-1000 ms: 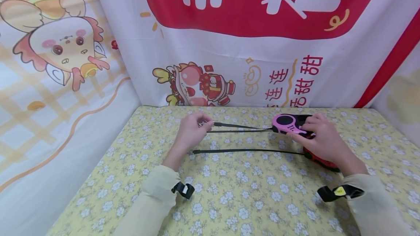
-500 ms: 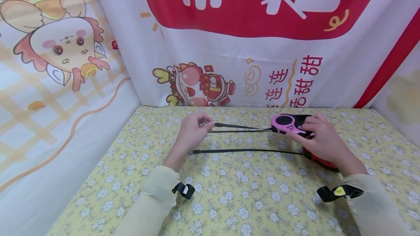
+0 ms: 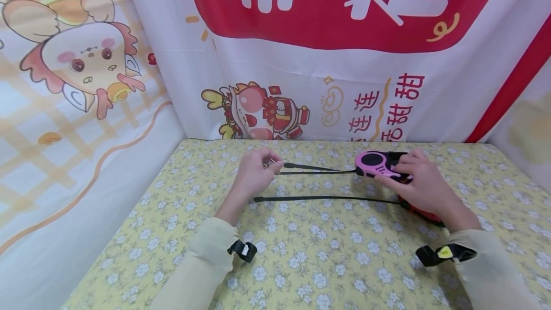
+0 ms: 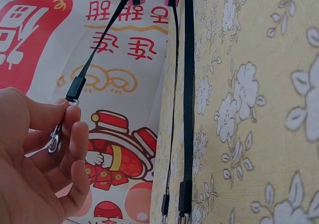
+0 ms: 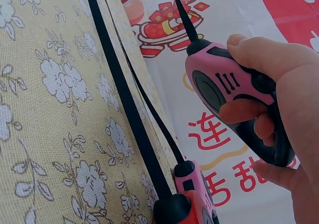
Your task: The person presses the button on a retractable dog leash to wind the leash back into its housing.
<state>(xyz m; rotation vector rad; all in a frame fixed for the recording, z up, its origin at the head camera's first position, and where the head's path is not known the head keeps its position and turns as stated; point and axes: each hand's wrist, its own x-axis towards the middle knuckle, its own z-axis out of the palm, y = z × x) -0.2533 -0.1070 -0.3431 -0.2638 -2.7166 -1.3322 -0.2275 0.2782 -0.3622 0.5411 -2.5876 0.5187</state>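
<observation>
My right hand (image 3: 419,185) grips the handle of a pink and black retractable leash (image 5: 227,77), raised above the table. Its fingers go through the handle loop, and the thumb lies along the top. A black strap (image 4: 102,45) runs from that leash, drawn straight, to my left hand (image 3: 254,171). There, thumb and fingers pinch the strap's end at its silver metal clip (image 4: 55,143). A red retractable leash (image 5: 197,204) lies on the table below my right hand, partly hidden by it. Beside it is a second pink leash (image 5: 198,184), mostly hidden in the head view.
The table has a yellow floral cloth (image 3: 318,252). The red leash's strap (image 3: 327,198) stretches left across it, and the second pink leash's strap (image 3: 310,172) lies farther back. A printed white curtain (image 3: 267,56) hangs behind, and another printed cloth (image 3: 142,181) hangs at left.
My hands have come very slightly closer together, holding the same pink leash and its clip. The head view has shifted a little. The things on the table have not moved.
</observation>
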